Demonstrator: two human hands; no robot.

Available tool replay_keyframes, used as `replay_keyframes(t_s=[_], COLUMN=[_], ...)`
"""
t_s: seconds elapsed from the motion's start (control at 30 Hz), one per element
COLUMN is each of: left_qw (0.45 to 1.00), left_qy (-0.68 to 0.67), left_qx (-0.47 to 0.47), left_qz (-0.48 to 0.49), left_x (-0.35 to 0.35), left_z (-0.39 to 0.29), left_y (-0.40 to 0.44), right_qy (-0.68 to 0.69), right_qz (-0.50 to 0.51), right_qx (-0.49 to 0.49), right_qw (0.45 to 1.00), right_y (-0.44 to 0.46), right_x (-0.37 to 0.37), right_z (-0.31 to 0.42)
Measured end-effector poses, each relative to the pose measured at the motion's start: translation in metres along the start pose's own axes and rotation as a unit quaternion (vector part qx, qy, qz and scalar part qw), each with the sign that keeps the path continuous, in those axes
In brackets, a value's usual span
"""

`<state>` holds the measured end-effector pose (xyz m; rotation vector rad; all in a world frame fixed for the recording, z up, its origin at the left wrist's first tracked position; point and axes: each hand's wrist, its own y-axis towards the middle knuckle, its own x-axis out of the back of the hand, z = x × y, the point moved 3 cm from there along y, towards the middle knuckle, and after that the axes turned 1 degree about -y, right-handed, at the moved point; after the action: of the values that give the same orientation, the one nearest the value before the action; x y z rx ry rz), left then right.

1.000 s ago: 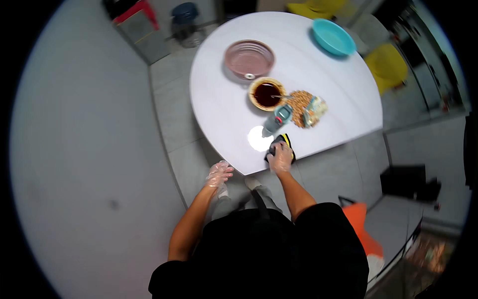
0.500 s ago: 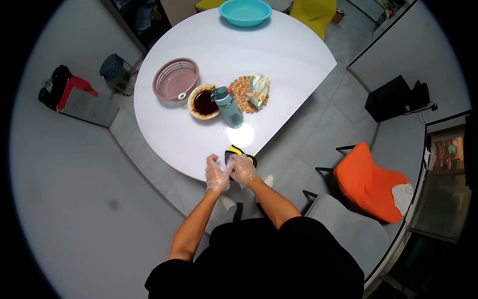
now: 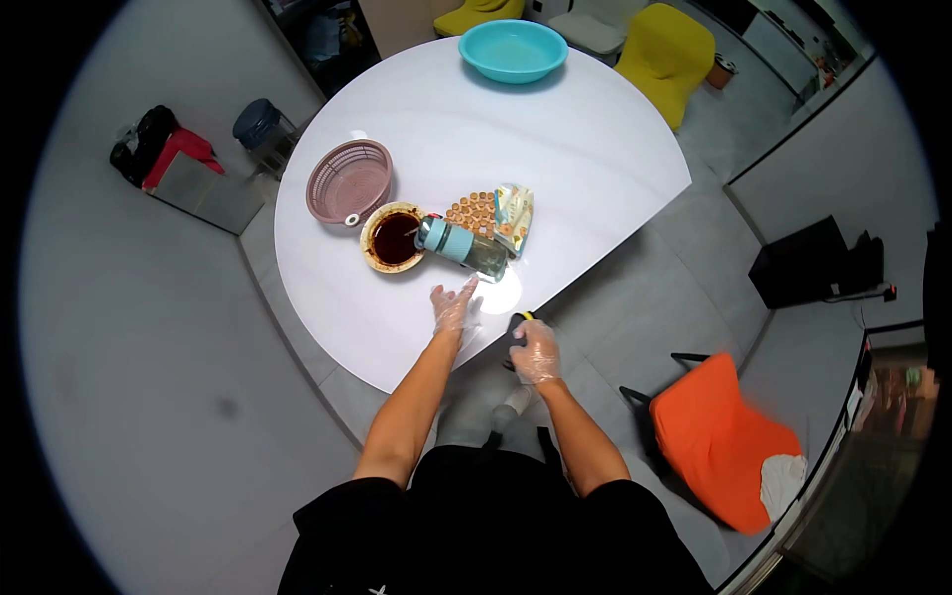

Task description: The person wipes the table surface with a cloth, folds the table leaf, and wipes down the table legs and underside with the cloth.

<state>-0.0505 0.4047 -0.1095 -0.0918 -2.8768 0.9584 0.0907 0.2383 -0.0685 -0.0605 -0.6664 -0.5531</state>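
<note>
My left hand [image 3: 454, 305], in a clear plastic glove, reaches over the table's near edge with its fingers apart. Just beyond its fingertips is a blue-grey water bottle [image 3: 462, 248], its cap pointing left toward a bowl of dark brown liquid [image 3: 395, 239]; I cannot tell whether the bottle lies or leans. My right hand [image 3: 536, 350], also gloved, is closed around a black-and-yellow item [image 3: 517, 332] off the table's straight edge. The hand hides most of that item, so its kind is unclear.
Beside the bottle are a round beaded mat [image 3: 470, 212] and a printed packet [image 3: 513, 218]. A pink basket [image 3: 350, 178] stands behind the bowl, with a turquoise basin [image 3: 513, 50] at the white table's [image 3: 595, 149] far side. An orange chair [image 3: 709, 441] stands right.
My hands have moved apart: the left forward toward the bottle, the right sideways with the black-and-yellow item. The bottle's cap end has swung leftward. The whole view has shifted.
</note>
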Motion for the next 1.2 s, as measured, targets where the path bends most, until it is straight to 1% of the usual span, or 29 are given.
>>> replay_keyframes(t_s=[0.07,0.1,0.17,0.23,0.27,0.37,0.4,0.5,0.53,0.63,0.67,0.77,0.8,0.9,0.93,1.0,1.03,1.1,1.13,1.17,1.2], left_qw=[0.988,0.972,0.951,0.921,0.916,0.91,0.91,0.937,0.94,0.968,0.975,0.995,0.993,0.98,0.981,0.97,0.956,0.932,0.927,0.924,0.916], left_qy=[-0.152,-0.229,-0.303,-0.39,-0.4,-0.414,-0.415,-0.344,-0.338,-0.237,-0.196,-0.052,-0.042,-0.178,-0.16,-0.131,-0.113,-0.16,-0.169,-0.157,-0.068], left_qx=[0.039,0.056,0.056,0.014,-0.017,-0.002,-0.021,-0.041,-0.03,0.032,0.021,-0.012,-0.042,-0.004,-0.007,-0.161,-0.237,-0.291,-0.291,-0.304,-0.317], left_qz=[-0.001,0.0,-0.014,-0.016,0.002,-0.014,0.012,-0.038,-0.032,-0.071,-0.102,-0.089,-0.105,-0.087,-0.106,-0.126,-0.134,-0.144,-0.168,-0.173,-0.236], left_x=[-0.019,-0.029,-0.044,-0.057,-0.058,-0.063,-0.063,-0.07,-0.07,-0.072,-0.077,-0.083,-0.081,-0.077,-0.073,-0.061,-0.056,-0.048,-0.046,-0.044,-0.044], left_z=[-0.002,-0.006,-0.015,-0.029,-0.036,-0.041,-0.026,-0.009,-0.018,-0.043,-0.051,-0.033,-0.031,-0.018,-0.021,-0.014,-0.018,-0.029,-0.028,-0.029,-0.029], left_y=[0.006,0.011,0.019,0.024,0.026,0.041,0.06,0.078,0.07,0.05,0.045,0.067,0.068,0.054,0.042,0.025,0.014,-0.009,-0.016,-0.021,-0.029], right_qy=[0.0,0.006,0.014,0.018,0.007,-0.014,-0.025,-0.055,-0.085,-0.11,-0.095,-0.086,-0.093,-0.087,-0.085,-0.079,-0.064,-0.033,-0.033,-0.033,-0.032], right_qz=[-0.008,-0.011,-0.004,0.014,0.039,0.071,0.067,0.1,0.121,0.146,0.149,0.194,0.2,0.209,0.213,0.223,0.23,0.241,0.25,0.26,0.269], right_qx=[-0.013,-0.018,-0.02,-0.016,-0.025,-0.017,-0.025,-0.033,-0.043,-0.022,-0.012,-0.003,-0.001,0.011,0.023,0.045,0.065,0.109,0.113,0.116,0.119], right_qw=[1.0,1.0,1.0,1.0,0.999,0.997,0.997,0.993,0.988,0.983,0.984,0.977,0.975,0.974,0.973,0.97,0.969,0.964,0.961,0.958,0.955], right_y=[0.01,0.017,0.032,0.046,0.053,0.073,0.078,0.101,0.109,0.136,0.143,0.164,0.169,0.181,0.185,0.19,0.193,0.201,0.205,0.207,0.209], right_x=[0.015,0.021,0.031,0.035,0.038,0.048,0.051,0.058,0.058,0.058,0.054,0.039,0.033,0.025,0.024,0.025,0.026,0.031,0.035,0.038,0.043], right_z=[-0.01,-0.014,-0.025,-0.034,-0.039,-0.051,-0.055,-0.071,-0.073,-0.064,-0.062,-0.055,-0.058,-0.068,-0.071,-0.079,-0.085,-0.096,-0.099,-0.101,-0.104])
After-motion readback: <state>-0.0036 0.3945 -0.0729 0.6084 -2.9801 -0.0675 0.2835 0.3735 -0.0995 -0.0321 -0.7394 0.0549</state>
